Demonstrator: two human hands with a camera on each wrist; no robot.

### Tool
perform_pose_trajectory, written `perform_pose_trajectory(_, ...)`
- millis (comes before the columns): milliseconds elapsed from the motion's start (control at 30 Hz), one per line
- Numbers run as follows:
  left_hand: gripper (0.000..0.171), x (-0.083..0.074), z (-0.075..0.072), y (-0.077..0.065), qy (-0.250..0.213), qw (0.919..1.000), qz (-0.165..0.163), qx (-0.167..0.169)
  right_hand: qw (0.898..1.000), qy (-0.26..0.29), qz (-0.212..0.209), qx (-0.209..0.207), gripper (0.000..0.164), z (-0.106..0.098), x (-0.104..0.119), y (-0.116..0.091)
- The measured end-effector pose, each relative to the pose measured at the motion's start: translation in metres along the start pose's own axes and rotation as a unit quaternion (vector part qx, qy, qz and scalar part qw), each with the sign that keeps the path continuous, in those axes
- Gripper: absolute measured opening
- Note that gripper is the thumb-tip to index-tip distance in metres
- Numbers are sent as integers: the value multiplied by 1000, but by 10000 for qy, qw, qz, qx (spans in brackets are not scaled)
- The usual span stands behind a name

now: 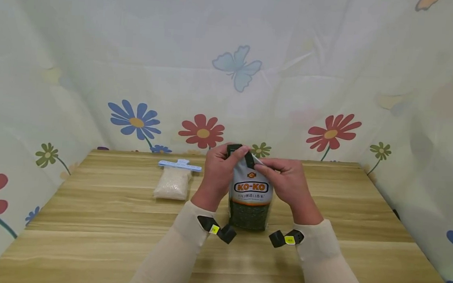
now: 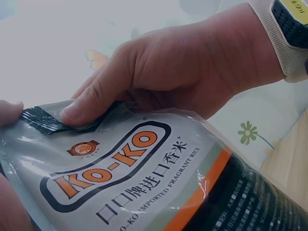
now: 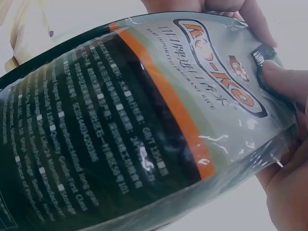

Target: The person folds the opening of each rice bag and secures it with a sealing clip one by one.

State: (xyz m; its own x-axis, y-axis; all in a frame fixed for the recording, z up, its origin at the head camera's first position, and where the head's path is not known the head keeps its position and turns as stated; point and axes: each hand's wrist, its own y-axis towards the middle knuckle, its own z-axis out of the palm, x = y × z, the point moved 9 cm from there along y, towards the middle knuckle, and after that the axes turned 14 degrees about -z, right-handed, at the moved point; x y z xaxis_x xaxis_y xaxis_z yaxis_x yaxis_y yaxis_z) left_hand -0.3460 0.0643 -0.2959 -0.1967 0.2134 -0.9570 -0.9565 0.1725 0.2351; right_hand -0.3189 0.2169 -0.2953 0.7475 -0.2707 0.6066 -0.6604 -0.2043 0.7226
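A KO-KO rice bag (image 1: 249, 217), dark green below and silvery white above with an orange band, stands upright on the table between my hands. My left hand (image 1: 218, 174) pinches the left side of its top, thumb in front. On the right side my right hand (image 1: 290, 183) pinches the same top between thumb and fingers. The bag's dark top strip (image 2: 42, 121) is bent over toward the front, and the right thumb presses on it in the left wrist view. Most of the fingers behind the bag are hidden.
Left of the rice bag lies a small clear bag of white grains (image 1: 172, 185). A light blue sealing clip (image 1: 179, 166) spans its top. The wooden table (image 1: 98, 220) ends at a flower-printed cloth backdrop (image 1: 168, 76) behind and at both sides.
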Motion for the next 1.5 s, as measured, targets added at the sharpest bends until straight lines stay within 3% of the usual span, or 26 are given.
perform_pose_trajectory(300, 31, -2, -1, 2, -60, 9999, 90, -6, 9994, -228, -269, -40, 16, -1, 7, 1)
perform_pose_trajectory(600, 29, 3, -5, 3, -52, 9997, -100, -221, 9991, 85, 380, 195, 19, -3, -11, -2)
perform_pose_trajectory(867, 27, 5, -5, 4, 42, 9996, -132, -247, 9990, -64, 288, 347, 19, -8, -10, -1)
perform_pose_trajectory(1000, 26, 9, -2, 6, 300, 9992, -276, -44, 9995, -56, 108, 281, 18, -9, -7, 0)
perform_pose_trajectory(1233, 31, 25, 4, 8, 719, 9923, -756, 671, 9999, 106, 72, 104, 17, -10, -11, 0)
perform_pose_trajectory(1333, 25, 32, 3, 11, 912, 9889, -924, 725, 9999, 88, 72, 57, 16, -10, -12, 0)
perform_pose_trajectory(1500, 23, 35, 2, 12, 1110, 9872, -898, 714, 9996, 182, 182, 76, 17, -10, -13, -1)
